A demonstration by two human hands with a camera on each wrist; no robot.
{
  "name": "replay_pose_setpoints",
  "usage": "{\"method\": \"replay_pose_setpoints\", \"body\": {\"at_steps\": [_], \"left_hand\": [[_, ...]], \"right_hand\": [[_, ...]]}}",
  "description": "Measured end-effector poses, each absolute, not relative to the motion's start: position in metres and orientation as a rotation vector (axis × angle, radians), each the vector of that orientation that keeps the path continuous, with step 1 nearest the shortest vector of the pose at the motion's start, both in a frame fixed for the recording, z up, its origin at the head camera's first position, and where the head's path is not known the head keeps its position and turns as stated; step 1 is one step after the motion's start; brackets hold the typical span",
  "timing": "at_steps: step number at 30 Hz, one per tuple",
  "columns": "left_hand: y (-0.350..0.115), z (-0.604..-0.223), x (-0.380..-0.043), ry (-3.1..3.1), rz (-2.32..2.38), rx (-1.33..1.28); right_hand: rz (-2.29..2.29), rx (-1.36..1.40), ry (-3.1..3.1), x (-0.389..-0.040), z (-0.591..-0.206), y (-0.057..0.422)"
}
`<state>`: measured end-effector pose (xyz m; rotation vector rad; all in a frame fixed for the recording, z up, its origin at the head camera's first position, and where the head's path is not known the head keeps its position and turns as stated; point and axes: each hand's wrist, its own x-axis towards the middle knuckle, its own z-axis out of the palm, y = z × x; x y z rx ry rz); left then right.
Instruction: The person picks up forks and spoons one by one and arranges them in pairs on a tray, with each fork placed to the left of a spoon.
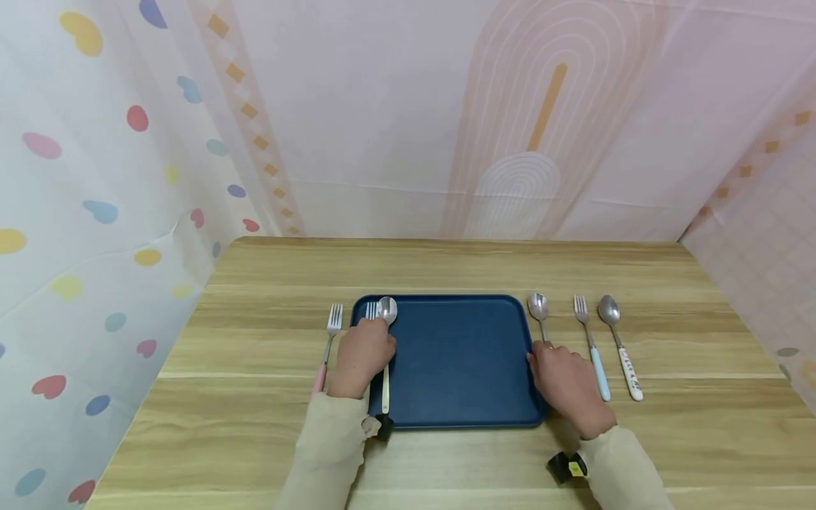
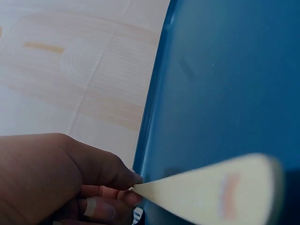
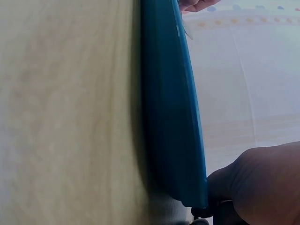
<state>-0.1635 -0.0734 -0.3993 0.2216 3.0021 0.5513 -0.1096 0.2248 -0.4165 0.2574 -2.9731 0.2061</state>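
My left hand (image 1: 362,354) pinches a spoon (image 1: 387,309) by its neck over the left side of the dark blue tray (image 1: 459,361). Its cream handle (image 2: 225,190) points toward the left wrist camera. Beside that spoon, a fork (image 1: 372,309) shows only its tines; my hand covers most of the rest. At the tray's right rim, my right hand (image 1: 567,382) grips the edge, thumb over the rim. Another spoon (image 1: 538,306) runs under this hand, its handle hidden. In the right wrist view the thumb meets the tray rim (image 3: 197,140) near a corner; the other fingers are mostly hidden.
A pink-handled fork (image 1: 334,322) lies left of the tray, partly behind my left forearm. On the right lie a blue-handled fork (image 1: 596,358) and a spoon with a patterned white handle (image 1: 627,365). All are on a wooden table (image 1: 255,304), with patterned curtains (image 1: 382,127) behind.
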Motion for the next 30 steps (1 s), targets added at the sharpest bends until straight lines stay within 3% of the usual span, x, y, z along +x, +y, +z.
{"method": "replay_pose_setpoints", "body": {"at_steps": [30], "left_hand": [[-0.0743,-0.4031,-0.1658,2.992,0.488,0.235]], "right_hand": [[0.201,0.264,-2.957,-0.1096,-0.4175,0.2248]]}}
